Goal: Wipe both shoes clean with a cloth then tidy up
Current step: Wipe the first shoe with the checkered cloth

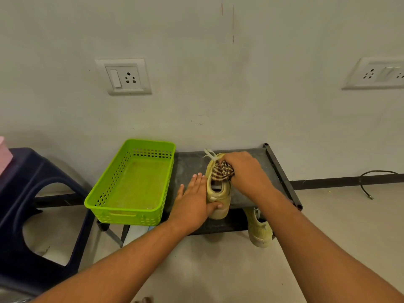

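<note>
Wiping the tan shoe (pixel 219 194) on the rack (pixel 274 169), cloth (pixel 222 171) in the right hand (pixel 248 171).
The right hand's fingers clenched the striped cloth and pressed it on the shoe's laced top; the shoe stood on the dark rack, toe toward the far wall. The left hand (pixel 193 201) braced it, fingers straight along its left side, thumb across the heel (no real grip). The second shoe (pixel 260 231) sat lower, at the rack's near right edge. A green basket (pixel 102 193) stood left.

Glossy plastic basket (pixel 131 184); matt metal shelf (pixel 190 167); woven cloth (pixel 222 171).
</note>
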